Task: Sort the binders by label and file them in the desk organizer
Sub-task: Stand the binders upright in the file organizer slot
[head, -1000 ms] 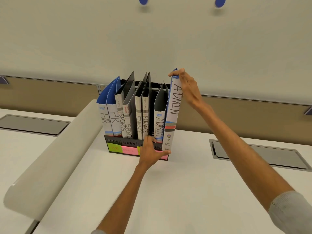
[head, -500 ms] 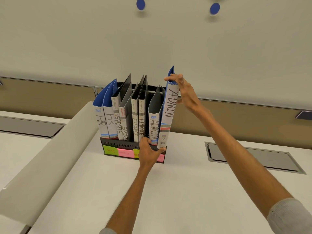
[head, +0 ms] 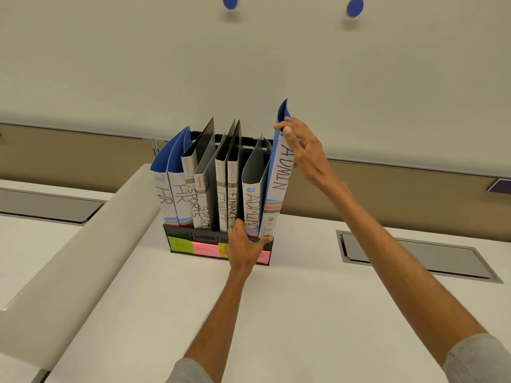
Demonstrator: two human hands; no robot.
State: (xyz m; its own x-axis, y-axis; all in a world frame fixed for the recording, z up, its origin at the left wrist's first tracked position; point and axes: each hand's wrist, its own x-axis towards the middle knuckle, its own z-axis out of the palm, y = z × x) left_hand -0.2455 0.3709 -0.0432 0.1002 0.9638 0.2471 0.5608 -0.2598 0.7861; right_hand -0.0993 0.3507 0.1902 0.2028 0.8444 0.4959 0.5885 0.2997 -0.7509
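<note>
Your right fingers point(head: 285, 125) are curled over the top edge of the tall ADMIN binder point(head: 279, 186) and pinch it near its blue top corner, so your right hand point(head: 304, 153) has a firm hold of it. The binder tilts, with its top leaning to the right. Its bottom end sits at the right end of the black desk organizer point(head: 190, 234), right beside the other ADMIN binder point(head: 251, 205). You cannot tell if it is all the way down in its slot. Your left hand point(head: 244, 248) is spread out flat, with the fingers straight. It rests on the front of the organizer, and the thumb point(head: 265, 240) reaches out right below the bottom of the tilted binder. The fingertips touch the low part of the binder spines. Further left in the organizer stand two FINANCE binders point(head: 231, 200), two SPORTS binders point(head: 197, 203) and two HR binders point(head: 171, 199). A green note point(head: 179, 246) and a pink note point(head: 206, 248) are stuck on the front. The organizer stands on a white desk point(head: 290, 313) near a pale wall point(head: 249, 64).
</note>
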